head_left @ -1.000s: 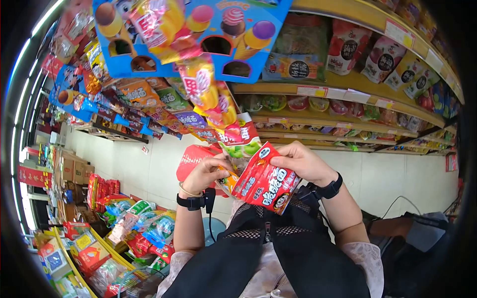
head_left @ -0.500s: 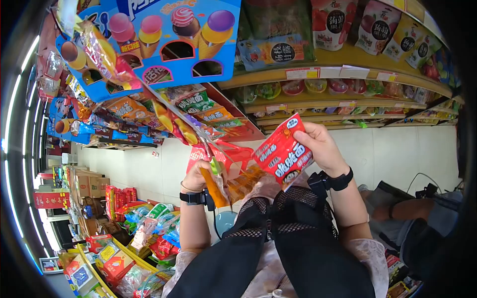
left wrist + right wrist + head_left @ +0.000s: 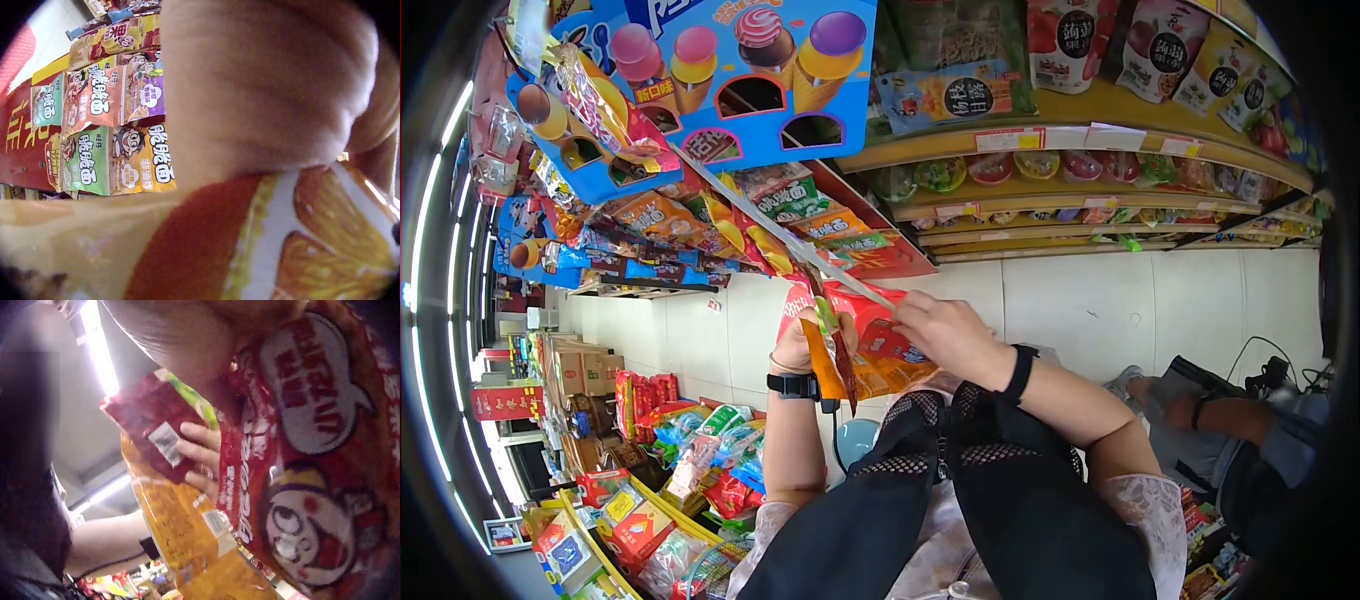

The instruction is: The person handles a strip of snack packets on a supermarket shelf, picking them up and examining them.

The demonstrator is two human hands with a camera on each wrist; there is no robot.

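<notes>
My left hand grips an orange snack packet together with a red-and-green packet, and its fingers show across the red packet's back in the right wrist view. My right hand holds a red bag of crispy noodles with a cartoon face on it, close beside those packets. From above, the right hand covers most of that bag. A pale hanging strip bearing yellow-and-red packets slants down to both hands. Orange slices are printed on the left hand's packet.
Blue ice-cream-cone display boxes stand at the upper left. Bagged noodles fill a red rack just below. Shelves of pouches and cups run along the upper right. Bins of snacks lie at lower left; another person's leg is at right.
My right hand has moved left with the red noodle bag, from out at the right to beside the hanging strip and the left hand's packets. The left hand keeps its grip, slightly lower than before.
</notes>
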